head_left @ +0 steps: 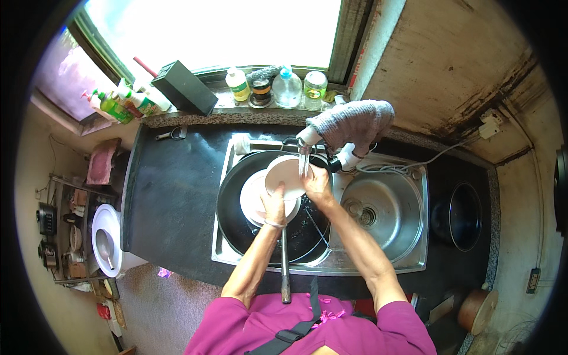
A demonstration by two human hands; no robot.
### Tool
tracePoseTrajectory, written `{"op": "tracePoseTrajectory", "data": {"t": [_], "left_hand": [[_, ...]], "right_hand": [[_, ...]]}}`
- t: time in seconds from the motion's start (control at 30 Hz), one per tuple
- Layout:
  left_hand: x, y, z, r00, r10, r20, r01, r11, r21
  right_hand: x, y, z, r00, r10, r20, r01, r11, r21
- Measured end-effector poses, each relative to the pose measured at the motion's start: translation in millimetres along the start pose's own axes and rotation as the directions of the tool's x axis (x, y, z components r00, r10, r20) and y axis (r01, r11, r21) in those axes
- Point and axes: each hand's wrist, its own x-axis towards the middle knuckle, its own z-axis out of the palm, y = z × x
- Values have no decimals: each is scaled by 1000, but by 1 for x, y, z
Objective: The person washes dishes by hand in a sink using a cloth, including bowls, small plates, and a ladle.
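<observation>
A white plate or shallow bowl [288,171] is held between my two hands under water running from the faucet [304,144]. My left hand [274,204] grips its lower left edge, thumb on its surface. My right hand [316,184] holds its right edge, close to the stream. Below, more white dishes [253,202] lie in a large black wok [230,235], which sits over the left basin of a steel double sink. The wok's long handle [285,275] points towards me. A grey knitted cloth [355,122] drapes over the faucet's white fitting.
To the right is the round steel basin [390,222]; a dark bowl [465,216] stands beyond it. Several bottles, a glass jar [315,91] and a dark box [184,88] line the windowsill. A peeler-like tool [172,133] lies on the black counter [173,195]. A grey cable [399,167] loops behind the sink.
</observation>
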Motion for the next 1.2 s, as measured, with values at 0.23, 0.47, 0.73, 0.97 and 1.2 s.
{"op": "tracePoseTrajectory", "data": {"t": [0.23, 0.47, 0.73, 0.97, 1.2], "left_hand": [[39, 77, -17, 829, 129, 545, -446, 740, 503], [43, 25, -16, 850, 339, 402, -500, 759, 417], [10, -3, 7, 985, 139, -103, -139, 990, 8], [39, 43, -36, 843, 139, 520, -381, 836, 395], [23, 30, -22, 873, 360, 328, -466, 814, 347]], "right_hand": [[22, -41, -6, 864, -445, 234, 502, 742, -444], [0, -19, 2, 995, -96, -5, 95, 991, -98], [-28, -1, 37, 806, 556, 201, -432, 320, 843], [7, -26, -3, 874, -464, 144, 484, 854, -188], [-30, -14, 13, 995, 90, 33, -96, 914, 395]]}}
